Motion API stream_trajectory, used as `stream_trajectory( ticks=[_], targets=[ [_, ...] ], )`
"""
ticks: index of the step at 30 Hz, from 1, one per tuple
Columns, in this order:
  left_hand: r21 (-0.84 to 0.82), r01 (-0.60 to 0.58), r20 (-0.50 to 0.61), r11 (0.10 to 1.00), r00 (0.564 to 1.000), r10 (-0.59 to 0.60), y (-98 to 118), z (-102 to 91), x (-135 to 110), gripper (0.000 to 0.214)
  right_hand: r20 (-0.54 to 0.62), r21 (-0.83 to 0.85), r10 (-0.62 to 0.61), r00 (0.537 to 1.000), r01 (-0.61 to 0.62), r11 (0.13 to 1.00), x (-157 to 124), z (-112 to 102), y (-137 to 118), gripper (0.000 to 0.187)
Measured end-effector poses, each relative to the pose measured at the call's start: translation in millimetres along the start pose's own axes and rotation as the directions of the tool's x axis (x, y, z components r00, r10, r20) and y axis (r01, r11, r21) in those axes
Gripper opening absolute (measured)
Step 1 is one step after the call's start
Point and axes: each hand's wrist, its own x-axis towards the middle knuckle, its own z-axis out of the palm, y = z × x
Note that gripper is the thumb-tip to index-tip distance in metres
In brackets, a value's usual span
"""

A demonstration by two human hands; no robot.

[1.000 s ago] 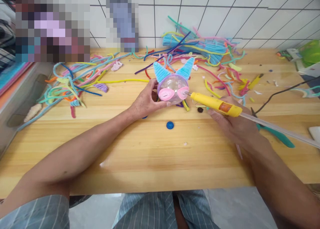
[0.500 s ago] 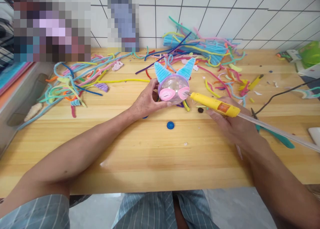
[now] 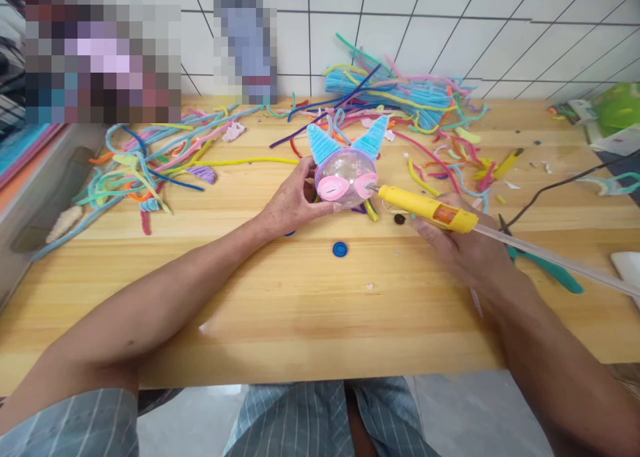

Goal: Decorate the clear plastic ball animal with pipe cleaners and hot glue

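Our clear ball (image 3: 345, 165) is mid-table (image 3: 280, 324), w/ a purple rim, two fuzzy blue ears (image 3: 371, 138) on top & two pink ovals (image 3: 333, 188) on its front. Our left hand (image 3: 293, 200) pinches the ball, thumb low on its front, other fingers round the side & partly hid. Our right hand (image 3: 465, 240), right of the ball, is wrapped round a yellow glue gun (image 3: 425, 207), tip at the ball's rt oval; can't tell if a finger squeezes the trigger. So we're prob. on the glue step, putting a dab on that oval. Next move calls for a steady ball, a wee squeeze, then lifting the tip off w/o drips, b/c glue's prob. hot. A dark button (image 3: 399, 219) is near the ball's right side, a blue button (image 3: 340, 249) on our side of it. Green-handled tool (image 3: 550, 270) is well right of the ball, a fuzzy-stick tangle (image 3: 127, 174) well left, a big blue bunch (image 3: 390, 90) behind.
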Motion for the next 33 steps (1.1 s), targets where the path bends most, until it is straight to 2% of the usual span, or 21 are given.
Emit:
stream_trajectory(
  ticks=[3, 7, 10, 13, 17, 25, 29, 33],
  targets=[
    [-0.007, 0.009, 0.018, 1.000, 1.000, -0.009, 1.7, -1.0, 0.2, 0.097, -0.045, 0.025, -0.063, 0.997, 0.064, 0.998, 1.2, -2.5, -3.1, 0.008],
    [-0.016, 0.007, 0.015, 1.000, 1.000, -0.007, 2.6, -1.2, 0.5, 0.095, -0.058, 0.081, -0.096, 0.994, 0.101, 0.992, 2.7, -5.4, -5.5, 0.012],
    [-0.015, 0.012, 0.015, 1.000, 1.000, -0.012, 2.8, -1.0, 0.3, 0.094, -0.059, 0.090, -0.035, 0.998, 0.040, 0.995, 1.0, -3.6, -2.5, 0.005],
    [-0.017, 0.015, 0.016, 1.000, 1.000, -0.014, 3.2, -1.1, 0.1, 0.094, -0.054, 0.100, 0.050, 0.997, -0.045, 0.994, -0.5, -1.5, -1.4, 0.017],
    [-0.015, 0.012, 0.013, 1.000, 1.000, -0.012, 3.4, -0.9, 0.4, 0.095, 0.001, 0.123, 0.135, 0.991, -0.134, 0.983, 1.0, -2.7, -6.2, 0.022],
    [-0.014, 0.005, -0.008, 1.000, 1.000, -0.005, 1.8, 1.3, 0.0, 0.100, 0.033, 0.089, 0.152, 0.988, -0.155, 0.984, 0.2, -1.2, -2.9, 0.029],
    [0.003, 0.011, -0.007, 1.000, 1.000, -0.011, 2.3, 0.7, 1.0, 0.110, -0.019, 0.101, 0.111, 0.994, -0.109, 0.989, -0.7, 1.7, -3.2, 0.027],
    [0.057, -0.043, 0.012, 0.997, 0.999, 0.042, 0.3, -0.6, 3.0, 0.129, -0.040, 0.122, 0.101, 0.994, -0.095, 0.988, -0.6, 2.6, -2.9, 0.029]
  ],
)
